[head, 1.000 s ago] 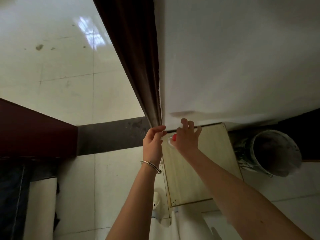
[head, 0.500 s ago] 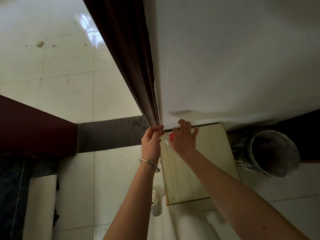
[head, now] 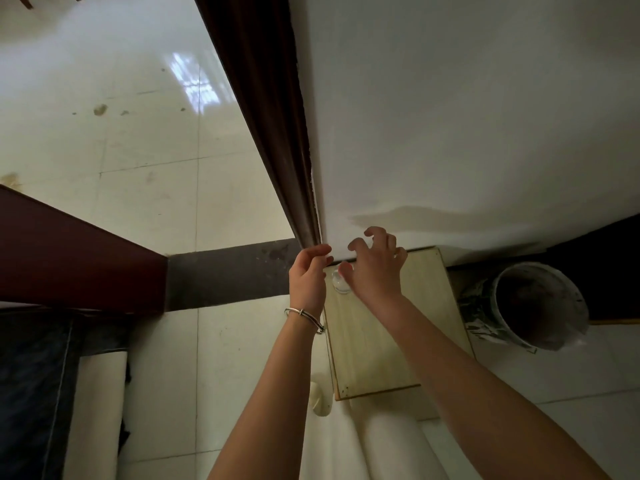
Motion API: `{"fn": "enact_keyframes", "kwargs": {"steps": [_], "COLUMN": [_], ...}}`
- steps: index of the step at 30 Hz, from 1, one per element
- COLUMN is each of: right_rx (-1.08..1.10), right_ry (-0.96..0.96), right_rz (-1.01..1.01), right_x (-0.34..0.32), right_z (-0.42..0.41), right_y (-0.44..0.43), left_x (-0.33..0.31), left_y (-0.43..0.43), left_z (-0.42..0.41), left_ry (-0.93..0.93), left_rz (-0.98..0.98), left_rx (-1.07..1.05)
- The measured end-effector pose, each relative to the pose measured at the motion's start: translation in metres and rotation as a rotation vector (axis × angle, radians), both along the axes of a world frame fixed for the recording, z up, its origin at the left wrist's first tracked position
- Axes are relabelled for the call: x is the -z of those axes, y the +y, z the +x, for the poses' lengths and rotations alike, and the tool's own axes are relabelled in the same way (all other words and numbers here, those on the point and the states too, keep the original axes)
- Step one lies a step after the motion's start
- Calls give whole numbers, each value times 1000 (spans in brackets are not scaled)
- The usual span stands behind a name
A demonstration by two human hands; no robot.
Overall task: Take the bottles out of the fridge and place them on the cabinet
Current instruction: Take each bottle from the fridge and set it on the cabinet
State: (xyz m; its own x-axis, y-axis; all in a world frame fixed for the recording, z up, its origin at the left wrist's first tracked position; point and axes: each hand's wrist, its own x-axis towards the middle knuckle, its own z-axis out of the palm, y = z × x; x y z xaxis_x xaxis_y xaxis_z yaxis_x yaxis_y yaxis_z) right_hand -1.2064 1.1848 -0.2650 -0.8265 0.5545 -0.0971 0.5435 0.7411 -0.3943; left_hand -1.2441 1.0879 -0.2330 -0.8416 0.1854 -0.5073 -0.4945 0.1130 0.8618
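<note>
Letting go now: the right hand (head: pixel 375 268) has opened, fingers spread and curled above the bottle (head: pixel 341 284), where half a second ago it was wrapped round it with the red cap showing. The cap is hidden now; only a clear rounded part of the bottle peeks out, standing on the cabinet (head: pixel 398 341) at its far left corner, close to the wall (head: pixel 450 133). So this one looks placed. The left hand (head: pixel 310 275) is loosely curled, holding nothing, right beside the bottle at the cabinet's left edge. Tight spot: wall behind, drop-off left. Plenty of bare top nearer the person and rightward, toward the bucket (head: pixel 526 306).
</note>
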Motion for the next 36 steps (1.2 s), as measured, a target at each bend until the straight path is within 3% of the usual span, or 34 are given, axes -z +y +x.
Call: {"fn": "enact_keyframes", "kwargs": {"steps": [8, 11, 16, 23, 36], "right_rx": [205, 297, 482, 730, 1231], "right_ry": [280, 437, 520, 699, 941], "right_rz": [-237, -414, -609, -648, -525], "right_x": [-62, -87, -111, -140, -142], "right_z": [32, 42, 56, 85, 179], "right_y": [-3, -7, -23, -75, -185], "left_x": [-34, -52, -79, -89, -106], "left_y": [1, 1, -2, -23, -75], "left_z": [14, 15, 20, 39, 126], "left_ry": [19, 48, 70, 104, 30], "left_rz": [48, 87, 133, 145, 232], "left_rx": [49, 95, 225, 490, 909]}}
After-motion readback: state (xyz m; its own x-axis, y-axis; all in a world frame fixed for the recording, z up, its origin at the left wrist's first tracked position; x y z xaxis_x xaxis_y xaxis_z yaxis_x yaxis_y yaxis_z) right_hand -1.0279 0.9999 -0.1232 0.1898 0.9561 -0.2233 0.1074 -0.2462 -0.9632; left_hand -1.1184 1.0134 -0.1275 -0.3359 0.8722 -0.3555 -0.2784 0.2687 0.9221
